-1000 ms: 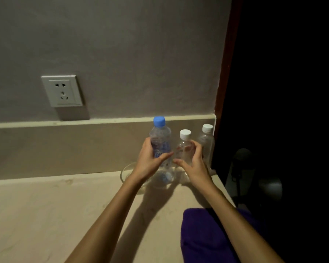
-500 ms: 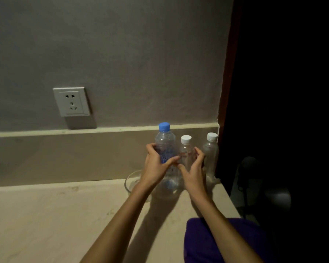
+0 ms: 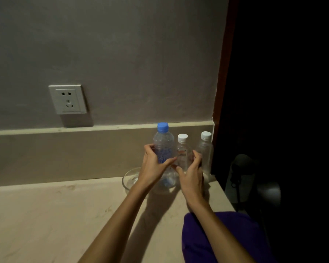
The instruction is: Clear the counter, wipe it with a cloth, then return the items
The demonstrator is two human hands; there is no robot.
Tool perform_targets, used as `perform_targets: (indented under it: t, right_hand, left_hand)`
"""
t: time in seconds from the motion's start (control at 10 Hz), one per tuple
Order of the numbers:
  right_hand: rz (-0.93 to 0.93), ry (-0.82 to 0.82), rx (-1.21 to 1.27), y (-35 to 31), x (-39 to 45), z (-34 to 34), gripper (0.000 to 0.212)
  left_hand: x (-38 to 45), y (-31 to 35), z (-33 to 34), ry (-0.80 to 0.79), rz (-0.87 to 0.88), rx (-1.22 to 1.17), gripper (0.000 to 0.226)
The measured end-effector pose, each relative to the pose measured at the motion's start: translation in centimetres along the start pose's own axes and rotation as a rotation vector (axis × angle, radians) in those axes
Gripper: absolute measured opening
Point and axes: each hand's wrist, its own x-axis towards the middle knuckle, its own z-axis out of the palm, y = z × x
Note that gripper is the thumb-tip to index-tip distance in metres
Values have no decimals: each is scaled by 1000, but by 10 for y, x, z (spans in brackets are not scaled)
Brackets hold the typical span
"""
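On the counter point(image 3: 65, 215), left hand point(image 3: 152, 168) grips blue-capped bottle point(image 3: 163, 147), right hand point(image 3: 191, 175) seemingly grips white-capped bottle point(image 3: 182, 152).

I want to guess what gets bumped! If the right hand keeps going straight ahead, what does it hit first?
Probably the middle white-capped bottle: the right hand already curls around it.

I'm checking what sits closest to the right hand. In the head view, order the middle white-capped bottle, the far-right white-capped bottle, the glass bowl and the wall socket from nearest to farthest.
From the right hand:
1. Middle white-capped bottle, in its grip.
2. Far-right white-capped bottle, just to its right.
3. Glass bowl, left, beyond the left hand.
4. Wall socket, far left, up the wall.
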Motion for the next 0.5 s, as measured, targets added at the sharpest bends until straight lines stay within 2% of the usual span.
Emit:
perform_targets:
  t: [0.3, 0.5]
  right_hand:
    - [2, 63, 34, -6, -20, -9, 85]
    - [17, 74, 160, -5, -35, -28, 79]
  left_hand:
    - [-14, 10, -8, -21, -27, 30, 102]
    - [-35, 19, -13, 58, -35, 153, 101]
